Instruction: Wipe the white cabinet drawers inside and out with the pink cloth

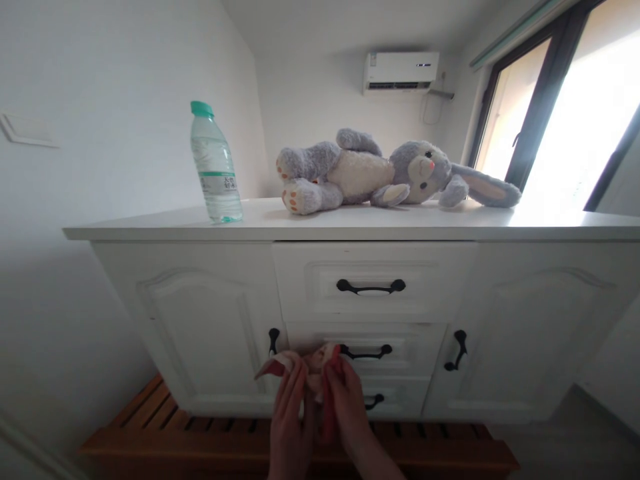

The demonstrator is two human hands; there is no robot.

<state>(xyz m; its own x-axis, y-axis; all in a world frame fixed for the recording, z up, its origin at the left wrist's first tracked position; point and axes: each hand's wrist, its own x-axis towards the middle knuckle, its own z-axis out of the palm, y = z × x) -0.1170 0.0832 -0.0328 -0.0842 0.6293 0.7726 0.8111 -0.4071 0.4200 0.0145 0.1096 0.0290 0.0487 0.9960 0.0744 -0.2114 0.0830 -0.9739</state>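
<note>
My left hand [290, 420] and my right hand [347, 410] are raised together low in front of the white cabinet [200, 320]. Both grip a small red and white cloth [313, 365], bunched between the fingers. The cloth sits level with the second drawer's black handle [367, 352]. On the cabinet top lie a grey and white plush rabbit [380, 172], on its side, and an upright clear water bottle [216, 163] with a green cap.
The cabinet has three stacked drawers in the middle and a door on each side, all shut. It stands on a wooden slatted platform [165, 417]. A white wall is at the left, a window [575, 113] at the right, an air conditioner [401, 71] high on the far wall.
</note>
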